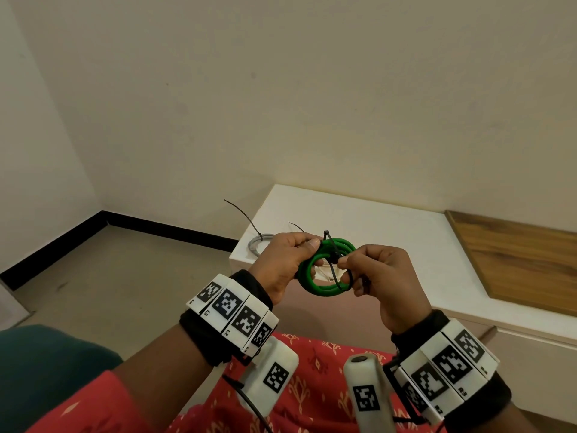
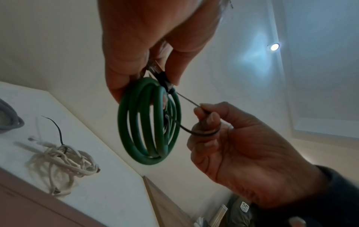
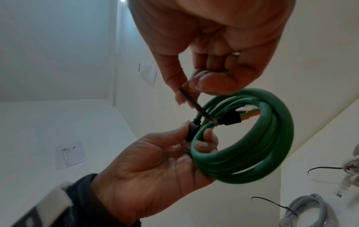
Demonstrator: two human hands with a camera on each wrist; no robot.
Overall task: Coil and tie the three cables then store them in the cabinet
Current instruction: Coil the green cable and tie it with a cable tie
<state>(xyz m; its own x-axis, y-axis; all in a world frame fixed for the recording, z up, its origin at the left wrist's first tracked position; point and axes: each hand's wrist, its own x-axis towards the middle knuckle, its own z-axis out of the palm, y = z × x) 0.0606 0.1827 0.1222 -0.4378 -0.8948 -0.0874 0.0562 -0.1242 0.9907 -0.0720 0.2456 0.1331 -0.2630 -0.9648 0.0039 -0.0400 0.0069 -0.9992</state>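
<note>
My left hand (image 1: 307, 251) grips the coiled green cable (image 1: 324, 285) at its upper left side, held in the air above my lap. A black zip tie (image 1: 331, 256) wraps the coil, and its tail loops down toward my right hand (image 1: 345, 270), which pinches it between thumb and forefinger. The left wrist view shows the green coil (image 2: 149, 122) and the taut tie tail (image 2: 187, 99). A grey coiled cable (image 1: 259, 243) with a tie on it and a white tied cable (image 2: 62, 159) lie on the white cabinet top (image 1: 359, 220).
The low white cabinet stands against the wall ahead and to my right, with a wooden panel (image 1: 524, 260) on its right part. Bare floor and a black skirting board (image 1: 156, 228) lie to the left. Paper sheets (image 3: 70, 155) hang on the wall.
</note>
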